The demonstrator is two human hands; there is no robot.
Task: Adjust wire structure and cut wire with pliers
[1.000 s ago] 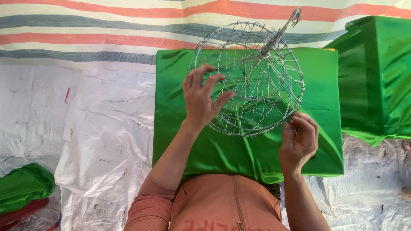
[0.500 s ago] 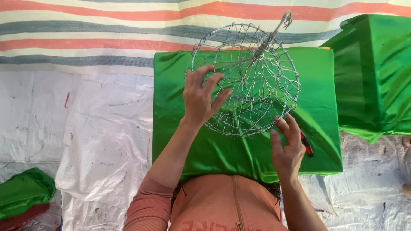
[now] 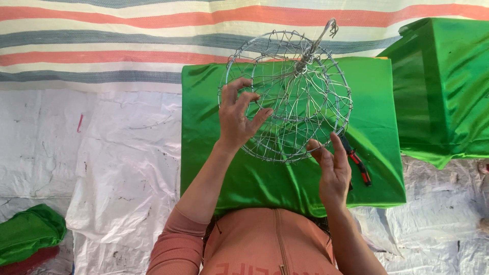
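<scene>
Wire basket point(image 3: 295, 97), hook stem pointing up-right, left hand point(image 3: 237, 119) fingers spread on rim, right hand point(image 3: 332, 170) fingers loosely together

The wire basket point(image 3: 288, 97) fills the far half of the green cushion point(image 3: 265, 178); red-handled pliers point(image 3: 358, 164) lie by its right edge. The near-left corner is free, and a gap separates it from the green box point(image 3: 443, 91) on the right

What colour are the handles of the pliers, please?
Red, with black, on the pliers in the head view.
</scene>
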